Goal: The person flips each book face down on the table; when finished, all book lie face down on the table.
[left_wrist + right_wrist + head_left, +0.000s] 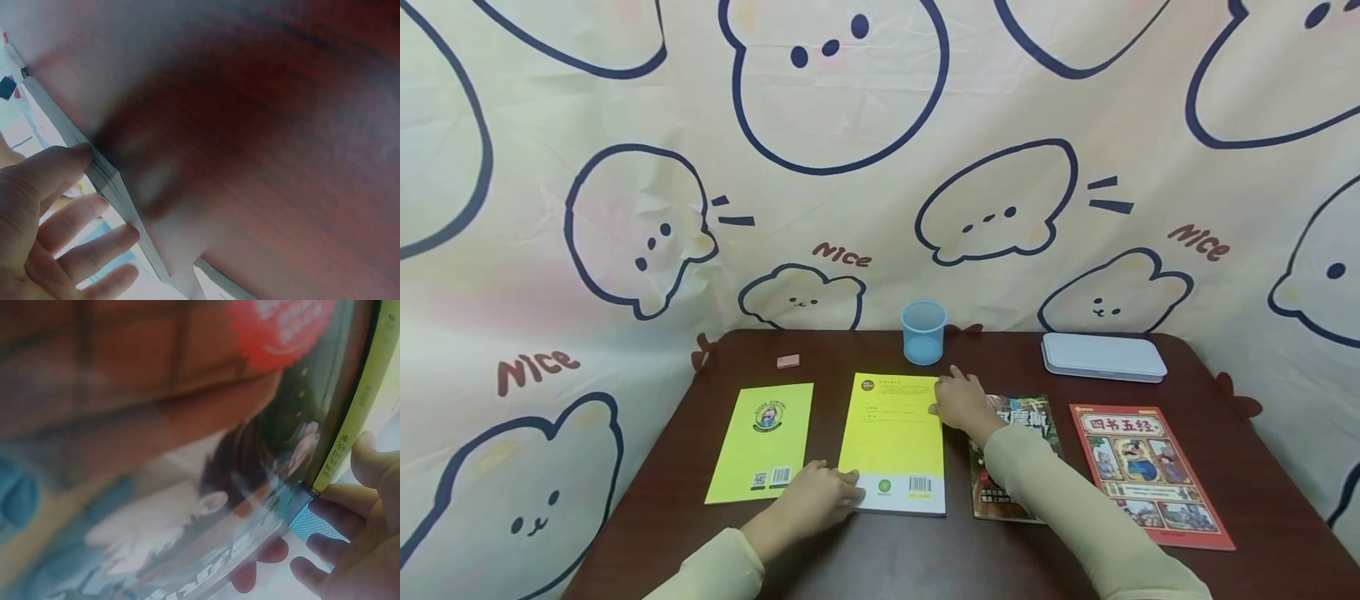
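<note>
Both hands hold the yellow book [895, 442], its long axis running near-to-far: left hand [820, 497] pinches the near-left corner, right hand [961, 402] grips the far-right edge.

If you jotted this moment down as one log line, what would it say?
left hand: holds near-left corner of yellow book | right hand: holds its far-right edge | book: flat on table
</note>
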`<state>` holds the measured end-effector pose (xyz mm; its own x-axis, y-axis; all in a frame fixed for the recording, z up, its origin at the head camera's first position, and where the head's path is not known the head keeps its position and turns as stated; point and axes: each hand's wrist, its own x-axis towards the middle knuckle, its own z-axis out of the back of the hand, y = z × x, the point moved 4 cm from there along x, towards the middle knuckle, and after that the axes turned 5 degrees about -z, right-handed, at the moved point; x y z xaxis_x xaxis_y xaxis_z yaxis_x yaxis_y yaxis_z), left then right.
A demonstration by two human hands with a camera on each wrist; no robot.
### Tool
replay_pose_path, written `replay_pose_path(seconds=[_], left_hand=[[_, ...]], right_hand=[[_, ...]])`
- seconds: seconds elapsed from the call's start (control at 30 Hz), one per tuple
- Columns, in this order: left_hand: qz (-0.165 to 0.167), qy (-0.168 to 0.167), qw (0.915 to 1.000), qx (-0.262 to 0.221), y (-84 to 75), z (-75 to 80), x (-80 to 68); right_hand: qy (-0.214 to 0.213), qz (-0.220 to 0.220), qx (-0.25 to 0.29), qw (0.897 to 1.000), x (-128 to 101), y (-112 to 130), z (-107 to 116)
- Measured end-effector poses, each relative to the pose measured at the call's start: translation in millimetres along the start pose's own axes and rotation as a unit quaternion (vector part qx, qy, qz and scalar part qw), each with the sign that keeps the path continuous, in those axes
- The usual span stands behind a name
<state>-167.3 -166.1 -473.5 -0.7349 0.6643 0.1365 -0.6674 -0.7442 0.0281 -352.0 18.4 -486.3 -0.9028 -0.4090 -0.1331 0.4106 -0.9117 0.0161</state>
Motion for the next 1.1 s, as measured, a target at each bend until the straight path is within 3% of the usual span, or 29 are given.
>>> replay_pose_path(seconds=[0.23, 0.43, 0.57, 0.67, 0.87, 0.97, 1.1], left_hand=[[-0.011, -0.032, 0.9991, 0.026, -5.4, -1.3, -0.5], [0.019, -0.013, 0.9996, 0.017, -15.3, -2.1, -0.3], [0.019, -0.051, 0.998, 0.033, -21.6, 8.7, 9.4], [0.012, -0.074, 0.9967, 0.032, -27.0, 17.8, 27.5], [-0.014, -0.083, 0.9964, -0.007, -49.7, 24.4, 72.5], [-0.01, -0.057, 0.997, -0.052, -66.7, 17.2, 93.7], [0.01, 0.012, 0.9928, -0.119, -87.5, 1.0, 113.0]], right_hand=[[0.007, -0.007, -0.026, 1.0, -12.7, -4.9, -2.7], [0.013, -0.025, -0.05, 0.998, -36.0, -18.5, -1.3], [-0.017, -0.041, -0.047, 0.998, -40.5, -31.6, 5.9], [-0.021, -0.061, -0.033, 0.997, -44.8, -47.9, 8.2], [-0.006, -0.115, -0.016, 0.993, -59.6, -86.8, 5.8], [0.011, -0.124, -0.031, 0.992, -68.6, -105.3, 2.4], [0.043, -0.121, -0.04, 0.991, -84.3, -124.9, 0.4]])
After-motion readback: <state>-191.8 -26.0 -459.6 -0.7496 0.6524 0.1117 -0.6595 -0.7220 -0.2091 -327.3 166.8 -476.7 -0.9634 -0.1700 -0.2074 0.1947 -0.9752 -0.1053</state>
